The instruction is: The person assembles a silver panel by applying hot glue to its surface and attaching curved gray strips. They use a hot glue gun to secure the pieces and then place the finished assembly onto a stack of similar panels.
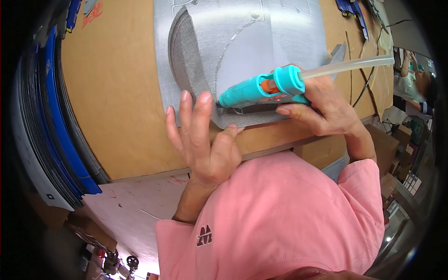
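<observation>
Right hand: the right hand (326,105) is wrapped around a teal glue gun (261,88), fingers closed about its rear body, thumb underneath.
Glue gun: its long axis runs from about 2 o'clock, where a clear glue stick (350,66) sticks out behind, down to 8 o'clock, where the nozzle touches the cloth.
Left hand: the left hand (198,135) lies flat and open, holding nothing, fingers pointing to 12 o'clock, fingertips pressing the lower edge of the grey fabric (242,42).
Key relation: the nozzle tip sits just beside the left fingertips, at their 3 o'clock; the left hand is the nearer one to the seam being worked.
Fabric: a grey woven sheet with a curved mesh panel, lying on the brown table (116,84) at 12 o'clock from both hands.
Surroundings: stacked blue and grey sheets (56,140) at 9 o'clock; another person at the far 3 o'clock edge.
</observation>
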`<state>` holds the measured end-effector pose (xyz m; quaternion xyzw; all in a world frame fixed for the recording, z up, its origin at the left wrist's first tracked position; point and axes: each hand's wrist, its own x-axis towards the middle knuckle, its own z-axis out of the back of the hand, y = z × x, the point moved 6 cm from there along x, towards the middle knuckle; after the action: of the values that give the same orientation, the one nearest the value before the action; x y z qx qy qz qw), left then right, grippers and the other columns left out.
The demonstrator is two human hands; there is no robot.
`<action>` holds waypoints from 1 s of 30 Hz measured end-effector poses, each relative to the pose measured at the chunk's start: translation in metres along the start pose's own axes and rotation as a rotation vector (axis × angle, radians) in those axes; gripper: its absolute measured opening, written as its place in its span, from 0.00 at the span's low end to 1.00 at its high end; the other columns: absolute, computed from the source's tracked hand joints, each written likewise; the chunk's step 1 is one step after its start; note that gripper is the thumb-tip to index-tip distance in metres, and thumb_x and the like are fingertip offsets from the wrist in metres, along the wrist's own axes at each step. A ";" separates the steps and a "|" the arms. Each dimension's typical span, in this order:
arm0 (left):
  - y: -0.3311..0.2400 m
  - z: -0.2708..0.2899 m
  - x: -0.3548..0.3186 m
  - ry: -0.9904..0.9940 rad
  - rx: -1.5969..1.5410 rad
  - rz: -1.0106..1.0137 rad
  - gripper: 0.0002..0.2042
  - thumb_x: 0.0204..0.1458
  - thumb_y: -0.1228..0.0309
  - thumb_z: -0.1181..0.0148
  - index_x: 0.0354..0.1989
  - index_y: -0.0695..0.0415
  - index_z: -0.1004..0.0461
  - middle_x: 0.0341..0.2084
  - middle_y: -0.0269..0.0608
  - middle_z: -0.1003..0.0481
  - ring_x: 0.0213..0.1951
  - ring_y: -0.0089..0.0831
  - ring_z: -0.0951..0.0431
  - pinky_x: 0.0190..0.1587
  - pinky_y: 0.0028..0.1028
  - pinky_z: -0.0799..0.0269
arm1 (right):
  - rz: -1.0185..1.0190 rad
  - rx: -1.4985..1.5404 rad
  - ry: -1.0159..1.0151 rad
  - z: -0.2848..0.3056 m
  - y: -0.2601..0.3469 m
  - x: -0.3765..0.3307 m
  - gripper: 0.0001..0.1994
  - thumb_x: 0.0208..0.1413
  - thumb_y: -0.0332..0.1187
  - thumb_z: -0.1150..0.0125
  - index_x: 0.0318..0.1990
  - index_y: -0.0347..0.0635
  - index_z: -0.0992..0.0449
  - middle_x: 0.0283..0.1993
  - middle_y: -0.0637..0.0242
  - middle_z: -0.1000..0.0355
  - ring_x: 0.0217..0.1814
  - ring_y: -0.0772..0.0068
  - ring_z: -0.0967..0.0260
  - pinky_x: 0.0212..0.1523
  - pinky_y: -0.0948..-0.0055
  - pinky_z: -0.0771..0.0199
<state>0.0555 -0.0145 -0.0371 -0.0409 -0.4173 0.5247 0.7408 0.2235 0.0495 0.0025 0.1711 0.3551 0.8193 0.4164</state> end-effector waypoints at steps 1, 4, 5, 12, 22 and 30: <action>0.000 0.000 0.000 0.012 0.002 0.007 0.09 0.42 0.76 0.36 0.19 0.58 0.32 0.54 0.55 0.32 0.58 0.58 0.33 0.61 0.59 0.49 | -0.010 -0.009 -0.015 0.000 0.001 -0.001 0.15 0.52 0.35 0.40 0.46 0.38 0.30 0.35 0.51 0.28 0.35 0.44 0.34 0.34 0.58 0.35; -0.001 0.000 0.000 -0.007 -0.007 -0.008 0.09 0.42 0.77 0.36 0.18 0.58 0.32 0.55 0.56 0.33 0.58 0.59 0.34 0.61 0.59 0.50 | 0.016 0.012 -0.010 0.001 0.004 -0.002 0.15 0.52 0.34 0.40 0.45 0.38 0.30 0.35 0.52 0.28 0.36 0.44 0.33 0.35 0.57 0.35; -0.001 0.001 0.000 -0.003 -0.005 -0.009 0.09 0.42 0.77 0.36 0.18 0.58 0.32 0.55 0.56 0.33 0.58 0.59 0.34 0.61 0.59 0.50 | 0.063 0.039 -0.013 0.001 0.004 -0.002 0.15 0.51 0.33 0.40 0.46 0.38 0.30 0.35 0.52 0.28 0.36 0.45 0.33 0.35 0.57 0.35; -0.002 0.002 0.002 0.056 0.026 -0.027 0.09 0.35 0.76 0.30 0.18 0.59 0.28 0.56 0.64 0.36 0.58 0.55 0.34 0.60 0.53 0.45 | 0.048 0.019 -0.030 -0.005 0.000 -0.002 0.18 0.50 0.31 0.40 0.49 0.38 0.32 0.35 0.52 0.29 0.38 0.44 0.32 0.37 0.57 0.34; 0.000 0.002 0.005 0.010 -0.060 0.034 0.08 0.36 0.75 0.33 0.17 0.58 0.29 0.56 0.61 0.35 0.58 0.57 0.34 0.61 0.56 0.48 | -0.061 0.105 -0.080 -0.004 -0.004 -0.007 0.17 0.51 0.30 0.40 0.48 0.38 0.33 0.35 0.50 0.28 0.37 0.43 0.32 0.36 0.57 0.33; 0.010 0.011 0.022 0.084 -0.222 0.143 0.11 0.40 0.75 0.33 0.32 0.62 0.26 0.55 0.61 0.35 0.55 0.51 0.31 0.56 0.45 0.37 | -0.232 0.253 -0.251 0.009 -0.016 -0.013 0.17 0.55 0.33 0.42 0.51 0.37 0.33 0.31 0.53 0.27 0.32 0.54 0.29 0.34 0.63 0.33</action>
<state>0.0428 0.0036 -0.0228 -0.1742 -0.4374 0.5245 0.7094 0.2451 0.0498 -0.0028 0.2808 0.4175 0.6870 0.5243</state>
